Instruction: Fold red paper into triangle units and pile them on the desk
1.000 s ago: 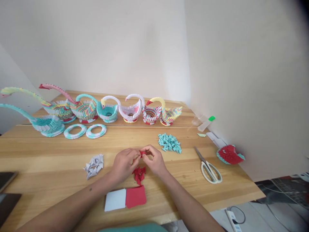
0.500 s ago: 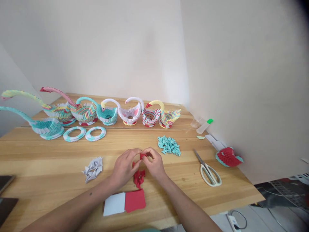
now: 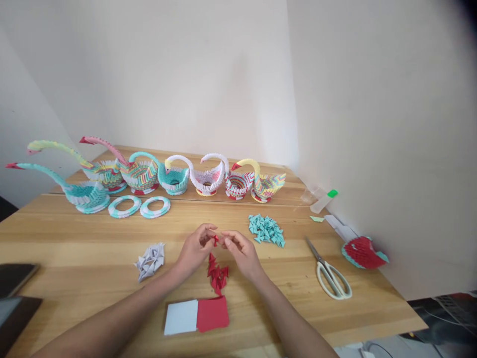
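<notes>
A small red folded paper piece [image 3: 215, 240] sits pinched in the left hand [image 3: 196, 248] fingertips, above mid-table. The right hand [image 3: 240, 251] hovers just beside, fingers loosely apart, holding nothing. Below lie a red pile [image 3: 217, 275] and paper squares [image 3: 197, 315] near the table's front edge [image 3: 372, 336]. Scissors [image 3: 330, 273] lie well apart to the right.

Corner of room: two plain off-white walls [image 3: 194, 74] meet in vertical seam right of centre, right wall [image 3: 391, 124] running toward camera. Third wall face at far left, angled. Light wood desk [image 3: 74, 248] of long planks pushed into corner (grain lengthwise, joint line across back). Soft even daylight, faint shadows. Floor [image 3: 447, 318] at lower right dark, partly blurred; cable and white power strip below desk edge.
</notes>
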Available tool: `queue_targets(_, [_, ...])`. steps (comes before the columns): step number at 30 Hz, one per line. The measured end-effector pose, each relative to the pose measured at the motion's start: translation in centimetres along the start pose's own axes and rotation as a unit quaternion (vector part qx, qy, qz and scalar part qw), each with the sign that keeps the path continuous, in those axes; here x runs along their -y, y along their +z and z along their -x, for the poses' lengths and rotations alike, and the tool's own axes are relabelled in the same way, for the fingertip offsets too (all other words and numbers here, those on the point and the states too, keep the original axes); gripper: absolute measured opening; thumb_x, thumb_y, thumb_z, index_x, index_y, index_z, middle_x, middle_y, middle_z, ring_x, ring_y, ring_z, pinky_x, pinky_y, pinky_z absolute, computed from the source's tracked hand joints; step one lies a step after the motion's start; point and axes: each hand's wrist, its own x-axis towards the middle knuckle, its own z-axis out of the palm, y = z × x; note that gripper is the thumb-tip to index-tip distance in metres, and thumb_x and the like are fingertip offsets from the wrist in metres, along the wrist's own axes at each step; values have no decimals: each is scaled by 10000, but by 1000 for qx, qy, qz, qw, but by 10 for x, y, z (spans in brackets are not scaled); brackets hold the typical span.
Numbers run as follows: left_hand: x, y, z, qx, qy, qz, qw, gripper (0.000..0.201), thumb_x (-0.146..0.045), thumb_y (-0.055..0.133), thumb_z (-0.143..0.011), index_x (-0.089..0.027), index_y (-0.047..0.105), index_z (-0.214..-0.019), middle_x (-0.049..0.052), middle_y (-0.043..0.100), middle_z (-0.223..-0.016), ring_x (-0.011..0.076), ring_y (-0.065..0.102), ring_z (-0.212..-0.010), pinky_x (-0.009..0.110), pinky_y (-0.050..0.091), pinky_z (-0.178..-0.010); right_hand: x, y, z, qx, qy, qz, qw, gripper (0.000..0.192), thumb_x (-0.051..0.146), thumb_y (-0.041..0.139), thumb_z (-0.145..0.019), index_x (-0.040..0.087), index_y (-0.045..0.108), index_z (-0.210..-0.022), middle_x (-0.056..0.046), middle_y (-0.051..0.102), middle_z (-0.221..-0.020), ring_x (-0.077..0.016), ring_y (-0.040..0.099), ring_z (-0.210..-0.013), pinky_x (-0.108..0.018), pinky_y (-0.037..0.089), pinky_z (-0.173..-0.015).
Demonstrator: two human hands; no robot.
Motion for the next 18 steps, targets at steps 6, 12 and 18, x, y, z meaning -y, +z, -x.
queue_targets(6, [0,3,2,14,-13,26,999,279,-266,553,-778,-165,544,-1038,26,660,-798,172,640,-745,282,488,-677,-2,1,-2,-5,3,-2,1000,215,346,602,-845,191,704,-952,-47,730,-895,-179,672,-806,-293,534,-764])
queue_targets(12, [-3,5,4,23,-3,3,1000,278,-251,545,-783,-164,548,-1047,35,678,-826,170,647,-758,272,491,-673,-6,0,-2,1,7,-11,1000,186,325,631,-832,191,704,-938,-47,732,-871,-180,668,-790,-292,515,-752])
queue_targets(18, [-7,5,8,-5,61,-98,993,313,-200,520,-806,-168,559,-1115,32,688,-838,160,633,-738,281,497,-714,-4,1,-1,-5,-5,27,1000,120,271,624,-818,182,681,-872,-44,720,-833,-177,655,-764,-283,497,-723])
